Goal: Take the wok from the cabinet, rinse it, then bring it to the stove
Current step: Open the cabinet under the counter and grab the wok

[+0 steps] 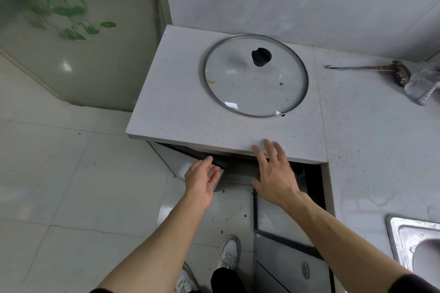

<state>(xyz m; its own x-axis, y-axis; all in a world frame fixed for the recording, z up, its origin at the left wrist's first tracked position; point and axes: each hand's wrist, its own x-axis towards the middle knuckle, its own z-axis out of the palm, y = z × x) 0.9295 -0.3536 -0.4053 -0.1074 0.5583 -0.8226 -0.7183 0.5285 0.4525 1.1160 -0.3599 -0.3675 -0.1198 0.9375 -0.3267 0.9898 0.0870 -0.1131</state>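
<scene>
Under the speckled grey counter the cabinet stands open, its inside dark. No wok shows in view. My left hand rests its straight fingers against the edge of the left cabinet door, which is swung outward. My right hand hovers with spread fingers in front of the cabinet opening, just below the counter's front edge, holding nothing. A glass lid with a black knob lies flat on the counter above the cabinet.
A steel sink sits at the lower right. A wire scourer and a worn brush lie on the counter at the right. The right cabinet door stands open beside my leg. My shoes are on the tiled floor.
</scene>
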